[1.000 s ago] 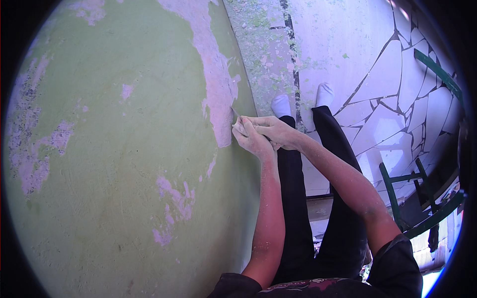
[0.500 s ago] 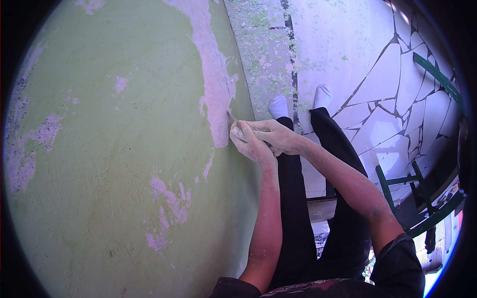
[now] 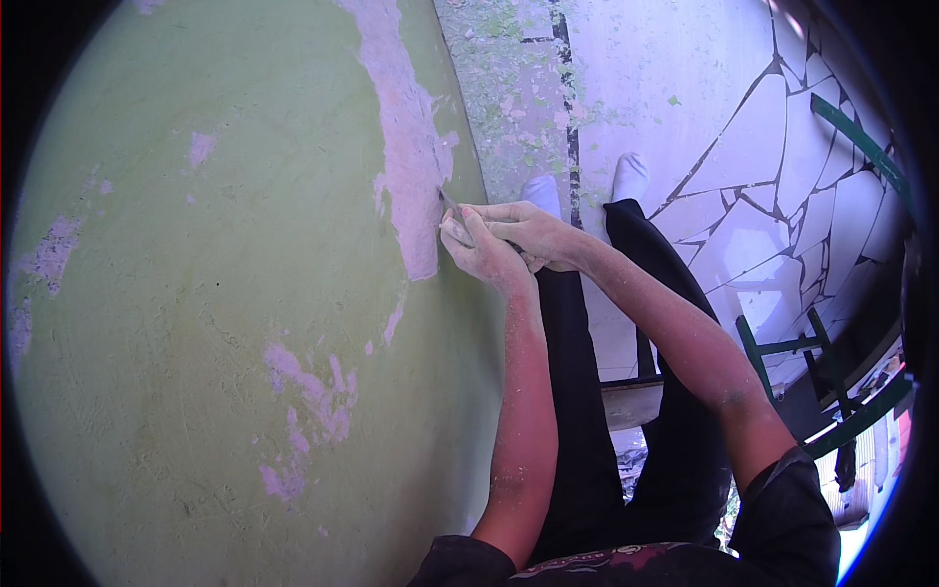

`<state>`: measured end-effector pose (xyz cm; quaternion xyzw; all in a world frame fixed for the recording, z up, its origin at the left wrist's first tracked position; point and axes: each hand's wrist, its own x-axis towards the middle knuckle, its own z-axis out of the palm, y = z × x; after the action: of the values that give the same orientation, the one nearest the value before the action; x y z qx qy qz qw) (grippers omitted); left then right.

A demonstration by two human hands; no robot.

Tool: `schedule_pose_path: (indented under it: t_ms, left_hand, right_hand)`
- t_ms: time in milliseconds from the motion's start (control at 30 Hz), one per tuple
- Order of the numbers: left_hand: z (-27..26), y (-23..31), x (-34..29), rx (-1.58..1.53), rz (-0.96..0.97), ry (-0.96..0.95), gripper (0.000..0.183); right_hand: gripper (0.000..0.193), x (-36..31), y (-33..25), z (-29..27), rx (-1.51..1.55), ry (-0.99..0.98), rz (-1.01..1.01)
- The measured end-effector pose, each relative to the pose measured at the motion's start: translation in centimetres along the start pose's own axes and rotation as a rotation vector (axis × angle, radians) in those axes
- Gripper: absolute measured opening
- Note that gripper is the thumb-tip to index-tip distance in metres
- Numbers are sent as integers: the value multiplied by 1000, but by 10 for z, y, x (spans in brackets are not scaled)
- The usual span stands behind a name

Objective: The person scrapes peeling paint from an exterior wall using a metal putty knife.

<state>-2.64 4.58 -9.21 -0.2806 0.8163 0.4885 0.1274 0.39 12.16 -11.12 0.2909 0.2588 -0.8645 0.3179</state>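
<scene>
Evidently, hands: left hand (image 3: 483, 253) and right hand (image 3: 540, 233) were clamped together around a slim tool (image 3: 451, 205), its handle mostly hidden.
Tool tip: it met, or nearly met, the right edge of a long bare strip (image 3: 416, 181) on the green wall (image 3: 293, 245).
Work: scraping, it seemed; the next stroke called for a low, firm push.
Surfaces: pale, rough, ragged-edged strip; smoother green around; brittle-looking flakes (image 3: 502, 117) littered the tiled floor (image 3: 675, 88).
</scene>
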Motion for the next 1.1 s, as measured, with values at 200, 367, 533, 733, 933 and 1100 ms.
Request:
schedule_pose_path:
  t_ms: [200, 367, 533, 733, 933, 1100]
  left_hand:
    - [-13, 5, -5, -26, -15, -37, 35]
    - [-8, 5, 15, 49, -83, -105, 34]
    - [-8, 13, -9, -15, -70, -41, 34]
    - [2, 21, -9, -24, -47, -61, 29]
    - [-11, -15, 21, 3, 8, -76, 28]
    - [-19, -9, 10, 64, 29, -111, 30]
  right_hand:
    - [44, -11, -2, 15, 79, -1, 54]
    - [43, 8, 0, 10, 49, 74, -18]
    - [43, -15, -2, 9, 93, -4, 50]
    - [44, -8, -4, 3, 59, 18, -10]
    - [43, 2, -2, 12, 25, 114, -25]
    - [44, 2, 15, 16, 194, 45, -45]
